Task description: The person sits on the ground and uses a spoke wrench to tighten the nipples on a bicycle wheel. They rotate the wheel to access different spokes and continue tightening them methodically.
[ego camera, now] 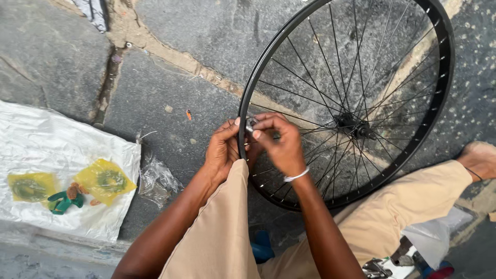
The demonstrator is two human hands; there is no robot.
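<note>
A black spoked bicycle wheel stands upright on the stone floor, its rim resting between the person's knees. Both hands meet at the rim's 9 o'clock position. The left hand grips the outside of the rim, fingers curled around it. The right hand, wearing a thin white bracelet, reaches through from the spoke side; thumb and fingers are pinched narrowly on a small metal tool seated against the rim. The hub lies at 3 o'clock from the hands. At 9 o'clock from the hands, well apart, a white plastic sheet on the floor carries two yellow packets and green parts.
</note>
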